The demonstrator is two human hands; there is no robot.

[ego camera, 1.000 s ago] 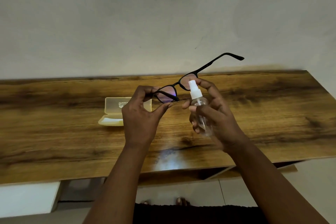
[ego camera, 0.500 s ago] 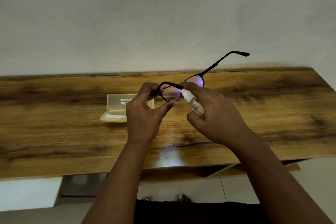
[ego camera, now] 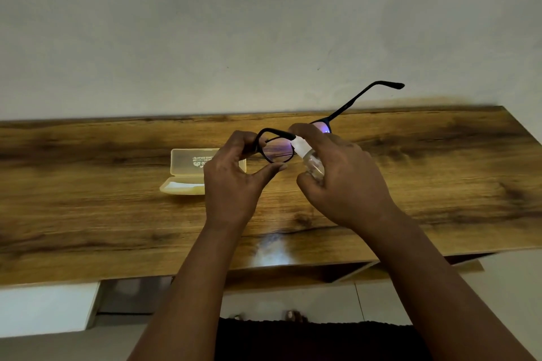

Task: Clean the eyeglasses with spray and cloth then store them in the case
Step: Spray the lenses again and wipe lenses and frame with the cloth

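Observation:
Black-framed eyeglasses (ego camera: 277, 151) hang above the wooden table (ego camera: 88, 199), one temple sticking up to the right. My left hand (ego camera: 234, 184) pinches the frame at its left lens, thumb below and fingers above. My right hand (ego camera: 343, 182) grips a small clear spray bottle (ego camera: 309, 158) with a white nozzle, tilted toward the left lens, index finger on top of the nozzle. An open pale yellow glasses case (ego camera: 187, 173) lies on the table behind my left hand, partly hidden by it. No cloth is clearly visible.
The table runs along a plain grey wall (ego camera: 264, 23). A shelf opening shows under its front edge. My feet are just visible on the pale floor below.
My right hand tipped the bottle from upright toward the left lens and moved it close. The glasses turned slightly and the view shifted a little.

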